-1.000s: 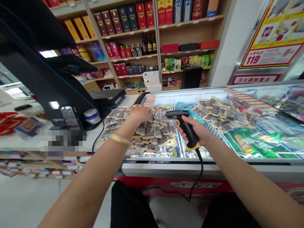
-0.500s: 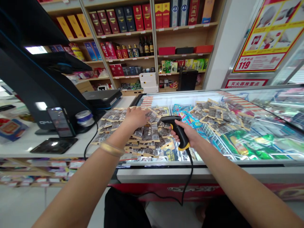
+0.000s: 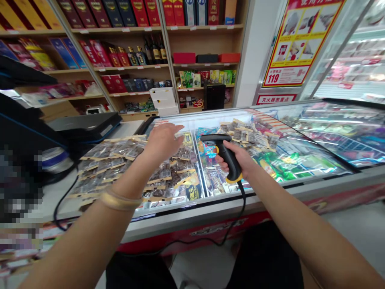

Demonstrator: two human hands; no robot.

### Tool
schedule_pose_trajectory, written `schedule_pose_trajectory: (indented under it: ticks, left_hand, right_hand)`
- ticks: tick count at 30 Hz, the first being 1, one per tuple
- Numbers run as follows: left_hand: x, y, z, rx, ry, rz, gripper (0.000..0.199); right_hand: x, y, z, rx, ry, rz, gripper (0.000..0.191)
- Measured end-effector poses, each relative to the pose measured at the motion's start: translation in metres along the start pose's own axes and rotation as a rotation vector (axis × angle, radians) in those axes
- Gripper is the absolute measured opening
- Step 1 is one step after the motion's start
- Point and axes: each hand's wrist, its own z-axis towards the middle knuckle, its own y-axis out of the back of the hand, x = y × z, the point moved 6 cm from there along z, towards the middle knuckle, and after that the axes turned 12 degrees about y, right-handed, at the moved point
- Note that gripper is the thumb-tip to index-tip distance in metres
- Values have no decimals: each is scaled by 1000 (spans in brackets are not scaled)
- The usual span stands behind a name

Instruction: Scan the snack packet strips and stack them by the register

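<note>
A black and yellow barcode scanner (image 3: pixel 230 162) is gripped in my right hand (image 3: pixel 240 158), its head pointing left and its cable hanging down. My left hand (image 3: pixel 165 140), with a gold bangle on the wrist, is over the near pile of small clear packets (image 3: pixel 104 162); its fingers are apart and nothing shows in them. That pile spreads over the counter and the freezer's glass top. A second pile of packets (image 3: pixel 245 134) lies on the glass beyond the scanner.
The glass-topped freezer (image 3: pixel 186 212) holds green and blue bags. At the left stand a flat black device (image 3: pixel 87 122), a round container (image 3: pixel 55 158) and a dark screen stand. Shelves (image 3: pixel 207 28) with boxes and bottles line the back.
The view has turned to the right. My left hand has lifted off the near packets and its fingers have spread. The scanner remains in my right hand.
</note>
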Motion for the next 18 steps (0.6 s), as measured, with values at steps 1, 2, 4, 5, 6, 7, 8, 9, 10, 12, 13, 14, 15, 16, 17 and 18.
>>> schedule_pose_trajectory:
  ticks: [1, 2, 4, 5, 6, 7, 8, 9, 10, 12, 13, 14, 15, 16, 17, 18]
  left_hand:
    - [-15, -6, 0, 18, -25, -60, 48]
    - [-32, -15, -1, 45, -48, -119, 48]
    - [-67, -35, -2, 118, -90, -223, 46]
    - [-86, -47, -2, 163, -108, -267, 45]
    - [-104, -60, -2, 210, -121, -307, 43]
    - [-121, -73, -2, 260, -128, -339, 42]
    - [-138, -85, -2, 304, -131, -362, 41]
    - [-153, -97, -1, 338, -127, -372, 40]
    - [-166, -109, 0, 360, -117, -370, 39]
    - [-185, -128, 2, 360, -83, -343, 39]
    - [-192, -135, 3, 346, -68, -330, 40]
    - [-198, -140, 4, 328, -56, -323, 40]
    - [-201, -143, 5, 311, -45, -323, 40]
    - [-203, -145, 5, 304, -33, -325, 41]
    - [-203, -146, 5, 311, -20, -330, 43]
    - [-202, -146, 4, 340, -7, -338, 44]
  right_hand:
    - [9, 14, -9, -34, 30, -3, 31]
    - [19, 29, -20, -72, 58, -8, 30]
    - [36, 60, -41, -158, 123, -7, 28]
    - [43, 75, -52, -199, 143, -6, 27]
    - [50, 90, -62, -242, 160, -1, 26]
    - [55, 103, -72, -278, 174, 4, 25]
    - [59, 115, -81, -311, 184, 12, 24]
    - [62, 126, -89, -343, 191, 23, 24]
    - [63, 135, -95, -371, 195, 35, 25]
    - [64, 148, -104, -418, 193, 60, 26]
    - [63, 152, -106, -434, 188, 71, 27]
    - [61, 156, -107, -443, 185, 79, 28]
    - [60, 158, -107, -442, 185, 83, 29]
    - [59, 160, -106, -434, 189, 83, 29]
    - [58, 161, -105, -420, 195, 79, 29]
    - [58, 162, -104, -402, 203, 71, 30]
